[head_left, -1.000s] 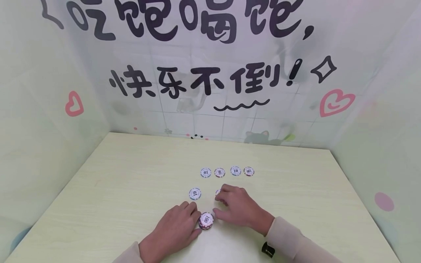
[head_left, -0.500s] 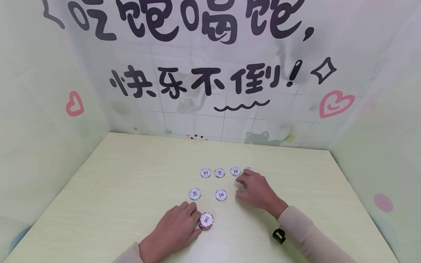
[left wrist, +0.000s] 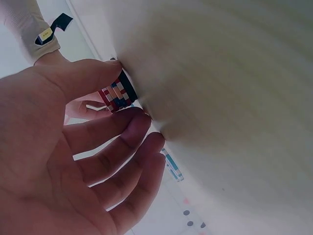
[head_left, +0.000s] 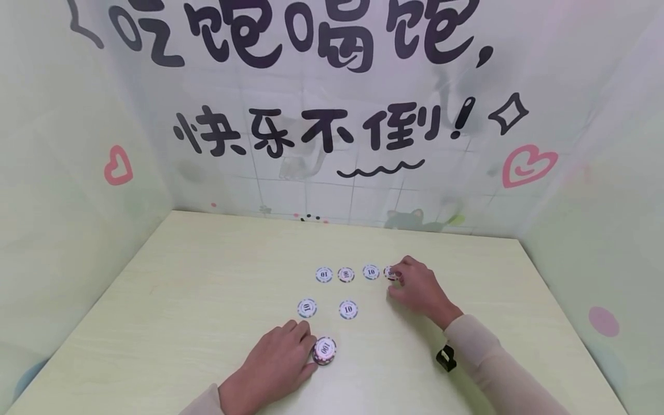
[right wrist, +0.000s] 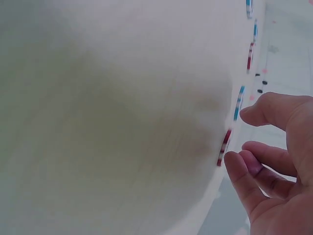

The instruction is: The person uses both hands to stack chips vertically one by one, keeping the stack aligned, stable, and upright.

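Note:
Beside the short stack of poker chips (head_left: 325, 350), topped by a 100 chip, my left hand (head_left: 275, 360) rests on the table. Its thumb and index fingertip bracket the stack (left wrist: 119, 93) in the left wrist view. My right hand (head_left: 422, 288) reaches the far right end of the back row. A fingertip touches the red-edged 100 chip (head_left: 390, 272) there and partly covers it. The thumb stands apart from that chip (right wrist: 224, 148) in the right wrist view, and nothing is pinched between the fingers.
The back row also holds a blue-edged 10 chip (head_left: 370, 272), a red-edged 100 chip (head_left: 346, 275) and another 10 chip (head_left: 324, 275). Nearer lie two 10 chips, a left one (head_left: 307, 308) and a right one (head_left: 349, 309). Printed walls enclose the wooden table (head_left: 207, 276).
My right hand has moved away from the nearer right 10 chip, now uncovered, to the right and back onto the last chip of the back row. The left hand stays at the stack.

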### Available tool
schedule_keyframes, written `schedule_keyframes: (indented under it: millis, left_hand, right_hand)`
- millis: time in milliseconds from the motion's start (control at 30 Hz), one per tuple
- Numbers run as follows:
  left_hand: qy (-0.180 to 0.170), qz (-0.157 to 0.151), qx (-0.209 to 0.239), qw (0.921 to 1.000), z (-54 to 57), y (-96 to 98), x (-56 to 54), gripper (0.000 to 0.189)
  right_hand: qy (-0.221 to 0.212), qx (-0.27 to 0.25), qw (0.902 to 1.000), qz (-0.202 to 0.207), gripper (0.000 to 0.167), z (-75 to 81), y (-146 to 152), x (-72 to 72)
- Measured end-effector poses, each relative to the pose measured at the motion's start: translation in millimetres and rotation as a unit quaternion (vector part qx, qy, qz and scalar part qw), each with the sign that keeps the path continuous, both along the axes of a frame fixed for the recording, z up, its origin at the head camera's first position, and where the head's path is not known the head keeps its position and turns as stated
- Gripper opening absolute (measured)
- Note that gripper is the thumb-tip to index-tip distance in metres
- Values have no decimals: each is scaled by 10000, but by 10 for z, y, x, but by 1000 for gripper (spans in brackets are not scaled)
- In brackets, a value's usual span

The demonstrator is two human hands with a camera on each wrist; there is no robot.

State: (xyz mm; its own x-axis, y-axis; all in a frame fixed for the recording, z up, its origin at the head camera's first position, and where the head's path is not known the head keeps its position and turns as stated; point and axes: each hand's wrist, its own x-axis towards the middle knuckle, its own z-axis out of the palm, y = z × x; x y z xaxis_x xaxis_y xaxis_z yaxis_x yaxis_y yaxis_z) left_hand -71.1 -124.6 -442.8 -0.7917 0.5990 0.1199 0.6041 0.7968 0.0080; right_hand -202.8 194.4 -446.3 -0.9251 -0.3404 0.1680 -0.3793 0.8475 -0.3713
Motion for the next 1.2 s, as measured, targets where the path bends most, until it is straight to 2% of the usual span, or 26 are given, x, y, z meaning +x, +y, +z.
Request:
schedule_keyframes:
  millis: [167,367,567,967,1200]
  left_hand:
    - [-103,52,-74,9999,5,5,9,37]
    - [-120,60,-83,9999,5,5,22,37]
    - [-124,58,-103,9999,5,4,24,38]
    - [-73,44,-104,9999,12,5,5,38]
    - [-75,37,-88,9999,13,8,-4,38]
  right_hand:
    - [-116,36,9997,-206,33,-40,63,-106]
    - [-146,-10,9997,-205,32,-70,83,-195]
    - [-288,204,9991,-226,37,-85,63,-256]
    - [-423,162,9984,-335,28,-44,6,-340]
    - [-481,174,9981,-346,36,-17,9,-340]
